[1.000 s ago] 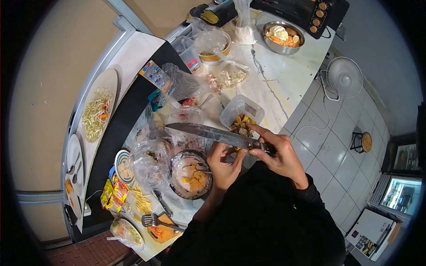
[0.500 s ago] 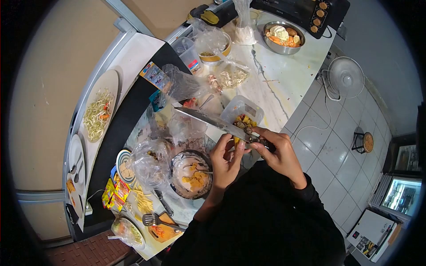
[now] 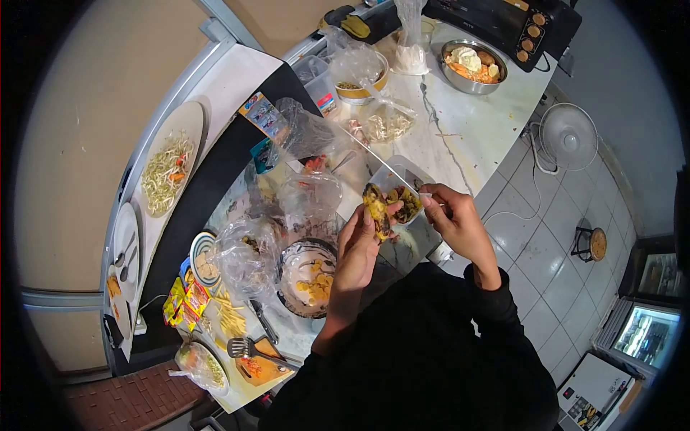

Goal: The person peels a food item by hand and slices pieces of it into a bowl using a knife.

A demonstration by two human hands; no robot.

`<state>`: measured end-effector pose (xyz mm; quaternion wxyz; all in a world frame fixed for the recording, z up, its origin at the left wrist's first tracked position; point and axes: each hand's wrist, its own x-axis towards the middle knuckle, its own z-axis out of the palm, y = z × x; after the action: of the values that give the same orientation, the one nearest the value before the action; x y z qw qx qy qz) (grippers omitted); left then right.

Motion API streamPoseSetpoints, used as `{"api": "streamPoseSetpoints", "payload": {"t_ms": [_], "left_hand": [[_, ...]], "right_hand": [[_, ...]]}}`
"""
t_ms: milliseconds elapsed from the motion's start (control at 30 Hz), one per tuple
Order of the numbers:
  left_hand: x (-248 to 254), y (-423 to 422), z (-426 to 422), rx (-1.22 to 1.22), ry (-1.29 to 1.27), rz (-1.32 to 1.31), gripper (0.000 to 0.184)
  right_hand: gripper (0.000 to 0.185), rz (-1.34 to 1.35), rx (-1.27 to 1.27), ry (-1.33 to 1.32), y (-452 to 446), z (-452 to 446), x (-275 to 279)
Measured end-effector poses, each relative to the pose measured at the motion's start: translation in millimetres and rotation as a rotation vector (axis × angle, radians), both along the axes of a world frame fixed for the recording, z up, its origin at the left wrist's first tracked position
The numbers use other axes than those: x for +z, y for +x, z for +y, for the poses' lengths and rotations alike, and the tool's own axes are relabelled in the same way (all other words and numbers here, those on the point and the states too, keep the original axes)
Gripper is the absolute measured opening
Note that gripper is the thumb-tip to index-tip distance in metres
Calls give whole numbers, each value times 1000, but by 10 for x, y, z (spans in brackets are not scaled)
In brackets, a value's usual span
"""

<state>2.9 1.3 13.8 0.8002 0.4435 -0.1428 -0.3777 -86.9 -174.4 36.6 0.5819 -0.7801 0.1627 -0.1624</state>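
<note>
A yellow food piece with dark charred skin (image 3: 375,210) is in the fingers of my left hand (image 3: 358,244). My right hand (image 3: 454,217) is closed around the handle of a large knife (image 3: 382,162); the blade shows edge-on as a thin line pointing up and left. Under the knife, just beyond my hands, is a clear plastic container (image 3: 402,171) with dark and yellow chopped pieces (image 3: 410,206) in it. To the left of my left hand, a dark-rimmed pan (image 3: 307,277) holds pale mixture and yellow pieces.
Plastic bags (image 3: 248,258) lie left of the pan. A steel bowl of food (image 3: 474,66) stands at the back near a black oven (image 3: 496,25). At the lower left are a small knife (image 3: 264,322), a slotted spatula (image 3: 248,348) and an orange board (image 3: 262,370).
The knife has turned edge-on and moved off the food piece. My hands have come apart, and the left now holds the piece tilted up, its yellow side showing. The camera view has shifted slightly.
</note>
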Motion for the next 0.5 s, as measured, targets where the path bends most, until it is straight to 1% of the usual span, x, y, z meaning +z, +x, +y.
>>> {"api": "streamPoseSetpoints", "payload": {"t_ms": [33, 67, 133, 167, 233, 300, 367, 433, 467, 500], "left_hand": [[2, 9, -1, -23, -40, 55, 42], [-9, 11, -10, -18, -39, 57, 42], [-39, 9, -36, 4, -115, 8, 41], [-29, 4, -38, 7, -114, 8, 41], [7, -1, -45, 30, -122, 51, 44], [-103, 14, 2, 65, -109, 84, 42], [-175, 25, 30, 100, -96, 117, 40], [-185, 34, 29, 170, -79, 56, 40], [-194, 31, 32, 173, -79, 57, 40], [-206, 29, 32, 222, -88, 91, 38]], "right_hand": [[23, -40, 25, -22, 22, 2, -12], [23, -38, 30, -20, 39, 3, -14], [22, -30, 21, -77, 67, 8, -15], [22, -30, 24, -76, 78, 15, -11], [22, -67, -23, -215, 99, 24, 15], [21, -13, -32, -165, 103, 43, 159], [21, 40, -41, -114, 100, 56, 192], [28, -17, 19, 2, 83, 67, 161], [28, -16, 22, 2, 65, 76, 153], [33, -80, 100, -16, 44, 84, 145]]}}
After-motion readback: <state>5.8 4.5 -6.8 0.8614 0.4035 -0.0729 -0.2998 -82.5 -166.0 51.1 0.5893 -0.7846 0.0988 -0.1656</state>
